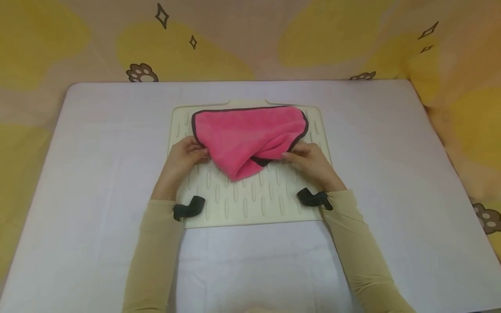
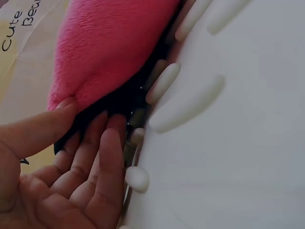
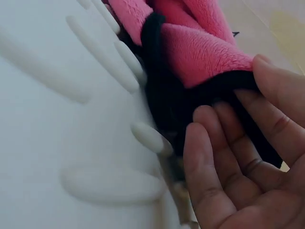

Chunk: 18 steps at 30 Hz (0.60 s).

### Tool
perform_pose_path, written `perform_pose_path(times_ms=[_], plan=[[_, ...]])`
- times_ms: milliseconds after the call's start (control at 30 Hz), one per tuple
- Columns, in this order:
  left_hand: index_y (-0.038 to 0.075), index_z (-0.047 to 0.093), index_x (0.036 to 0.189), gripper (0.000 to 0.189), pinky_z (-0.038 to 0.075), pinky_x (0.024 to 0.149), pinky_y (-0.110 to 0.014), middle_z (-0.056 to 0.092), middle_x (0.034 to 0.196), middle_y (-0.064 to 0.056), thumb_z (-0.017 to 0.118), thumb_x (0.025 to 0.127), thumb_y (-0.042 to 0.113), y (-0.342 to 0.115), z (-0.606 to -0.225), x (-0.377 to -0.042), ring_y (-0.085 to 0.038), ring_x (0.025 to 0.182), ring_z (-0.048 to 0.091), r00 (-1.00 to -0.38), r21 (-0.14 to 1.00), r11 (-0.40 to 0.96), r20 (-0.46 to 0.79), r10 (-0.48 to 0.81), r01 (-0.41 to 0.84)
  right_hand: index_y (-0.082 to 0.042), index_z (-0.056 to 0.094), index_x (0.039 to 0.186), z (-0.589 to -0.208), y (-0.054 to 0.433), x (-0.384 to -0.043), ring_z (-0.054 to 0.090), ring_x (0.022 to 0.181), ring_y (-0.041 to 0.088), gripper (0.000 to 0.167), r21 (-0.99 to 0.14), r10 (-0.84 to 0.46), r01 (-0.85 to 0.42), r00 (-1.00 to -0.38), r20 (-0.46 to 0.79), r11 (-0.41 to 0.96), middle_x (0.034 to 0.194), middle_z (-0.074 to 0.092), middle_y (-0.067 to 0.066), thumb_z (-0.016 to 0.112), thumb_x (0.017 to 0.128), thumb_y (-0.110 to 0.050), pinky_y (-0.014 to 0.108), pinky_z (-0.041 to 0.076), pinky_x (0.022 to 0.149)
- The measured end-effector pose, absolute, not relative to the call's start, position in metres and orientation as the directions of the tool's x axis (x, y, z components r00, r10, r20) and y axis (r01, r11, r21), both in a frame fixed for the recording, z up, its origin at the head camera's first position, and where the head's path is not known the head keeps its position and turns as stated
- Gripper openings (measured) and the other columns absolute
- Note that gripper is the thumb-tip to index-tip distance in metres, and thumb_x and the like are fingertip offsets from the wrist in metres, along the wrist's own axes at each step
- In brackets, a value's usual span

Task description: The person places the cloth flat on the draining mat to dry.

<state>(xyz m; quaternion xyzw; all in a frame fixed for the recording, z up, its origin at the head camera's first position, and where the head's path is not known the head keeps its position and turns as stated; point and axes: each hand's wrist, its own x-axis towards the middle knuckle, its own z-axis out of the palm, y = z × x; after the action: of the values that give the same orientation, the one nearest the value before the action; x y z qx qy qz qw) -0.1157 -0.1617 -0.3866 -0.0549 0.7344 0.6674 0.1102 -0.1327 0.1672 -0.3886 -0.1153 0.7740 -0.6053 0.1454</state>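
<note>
A pink plush cloth [image 1: 242, 130] with a dark border lies partly folded over the upper part of a cream ridged mat [image 1: 250, 215]. Its near edge comes to a bent point, with a dark patch showing at a fold. At the cloth's left edge, my left hand [image 1: 183, 157] pinches the border, thumb on the pink side and fingers underneath in the left wrist view. My right hand [image 1: 312, 163] pinches the right edge likewise; in the right wrist view the thumb presses the dark trim and the fingertips are partly hidden below the cloth [image 3: 200, 52].
The mat lies on a white-covered table [image 1: 98, 152]. Behind it hangs a yellow and pinkish patterned fabric [image 1: 250, 39]. A black wrist device [image 1: 189, 208] sticks out from the left cuff, and another black device [image 1: 311, 198] from the right cuff, both above the mat.
</note>
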Motion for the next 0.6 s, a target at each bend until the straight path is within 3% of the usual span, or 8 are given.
perform_pose_path(times_ms=[167, 333, 500, 600], plan=[[-0.004, 0.050, 0.099, 0.009, 0.054, 0.072, -0.022, 0.064, 0.079, 0.009, 0.054, 0.094, 0.002, -0.164, -0.386, -0.116, -0.007, 0.070, 0.065, -0.974, 0.971, 0.077, -0.225, -0.012, -0.225, 0.002, 0.067, 0.087, -0.388, 0.180, -0.138, 0.049, 0.083, 0.015, 0.015, -0.971, -0.300, -0.031, -0.953, -0.043, 0.237, 0.083, 0.057, 0.000, 0.063, 0.091, -0.011, 0.023, 0.040, 0.076], [0.001, 0.051, 0.099, 0.005, 0.054, 0.071, -0.022, 0.065, 0.077, 0.009, 0.052, 0.095, 0.002, -0.171, -0.382, -0.116, -0.007, 0.068, 0.065, -0.963, 0.966, 0.032, -0.254, -0.095, -0.258, -0.003, 0.067, 0.098, -0.386, 0.189, -0.142, 0.054, 0.088, 0.015, 0.016, -0.987, -0.285, 0.044, -0.955, -0.087, 0.153, 0.089, 0.063, 0.001, 0.059, 0.095, -0.017, 0.024, 0.044, 0.081], [0.001, 0.052, 0.098, 0.003, 0.055, 0.070, -0.024, 0.065, 0.077, 0.005, 0.053, 0.095, 0.002, -0.173, -0.378, -0.116, -0.009, 0.070, 0.064, -0.956, 0.965, -0.048, -0.262, -0.136, -0.258, -0.003, 0.066, 0.091, -0.384, 0.195, -0.142, 0.052, 0.077, 0.014, 0.014, -0.991, -0.286, 0.086, -0.951, -0.114, 0.107, 0.081, 0.061, 0.002, 0.058, 0.095, -0.015, 0.024, 0.045, 0.070], [-0.003, 0.053, 0.103, 0.013, 0.054, 0.075, -0.024, 0.066, 0.081, 0.005, 0.053, 0.096, 0.008, -0.177, -0.376, -0.114, -0.008, 0.073, 0.065, -0.958, 0.961, 0.013, -0.275, -0.079, -0.277, -0.006, 0.065, 0.085, -0.383, 0.200, -0.143, 0.048, 0.073, 0.014, 0.014, -0.989, -0.270, 0.082, -0.956, -0.113, 0.123, 0.073, 0.056, 0.000, 0.058, 0.095, -0.014, 0.023, 0.042, 0.066]])
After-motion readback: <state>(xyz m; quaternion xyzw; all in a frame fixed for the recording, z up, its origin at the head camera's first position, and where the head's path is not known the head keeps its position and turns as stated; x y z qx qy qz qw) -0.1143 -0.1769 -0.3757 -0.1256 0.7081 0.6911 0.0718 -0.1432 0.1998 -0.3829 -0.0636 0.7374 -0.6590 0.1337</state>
